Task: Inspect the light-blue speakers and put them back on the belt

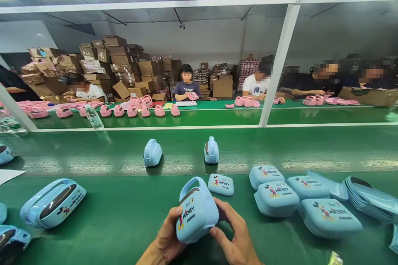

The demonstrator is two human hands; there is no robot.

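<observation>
A light blue case (195, 211) with a handle and a cartoon mouse print sits between both my hands, low in the middle of the view. My left hand (166, 238) grips its left side with the thumb on the front. On the right side my right hand (236, 236) wraps its fingers round the case. A small blue lid piece (221, 184) lies on the green belt just beyond the case.
Several blue lids (276, 198) and a stack of blue shells (370, 196) lie to the right. Two assembled blue cases (152, 153) (211, 151) stand farther out on the green belt (124, 215). Another blue case (52, 203) lies left. Other people work with pink cases (137, 109) on the far belt.
</observation>
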